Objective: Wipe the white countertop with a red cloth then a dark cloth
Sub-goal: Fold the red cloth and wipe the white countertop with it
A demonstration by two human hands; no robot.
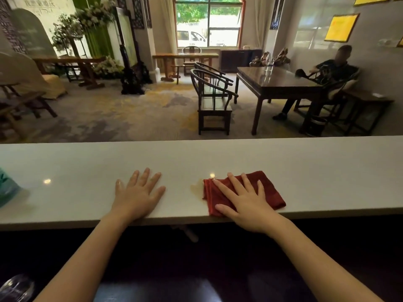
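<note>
Both hands lie flat, fingers spread: right hand (246, 201) pressing folded red cloth (270, 192), left hand (138, 194) on glossy white countertop (327, 171).

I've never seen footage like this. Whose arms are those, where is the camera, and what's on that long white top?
There is no machine here: a person wears a wide-angle camera on the head, so you look forward and down over their own bare arms. The left hand lies flat and empty on the white countertop. The right hand presses flat on a folded red cloth, with a faint brownish stain just left of it. Something teal sits at the far left edge; I cannot tell what.
</note>
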